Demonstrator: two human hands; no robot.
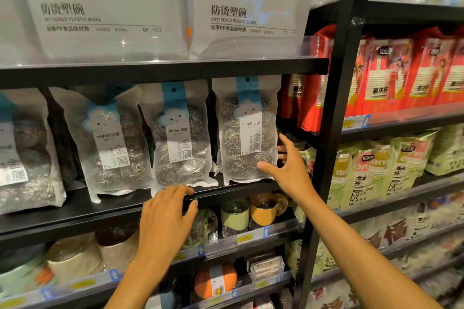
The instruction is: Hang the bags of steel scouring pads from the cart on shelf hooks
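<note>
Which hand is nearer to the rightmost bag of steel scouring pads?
Right. The right hand touches the rightmost bag at its lower right corner; the left hand is lower left, at the shelf edge.

The left forearm (140, 273) and right forearm (351, 241) are bare and reach up and forward. The left hand (165, 218) sits lower, back to the camera, palm down, fingers loosely bent and close together, thumb out to the right. The right hand (288, 165) is higher, fingers spread and fairly straight, thumb stretched leftward.
</note>
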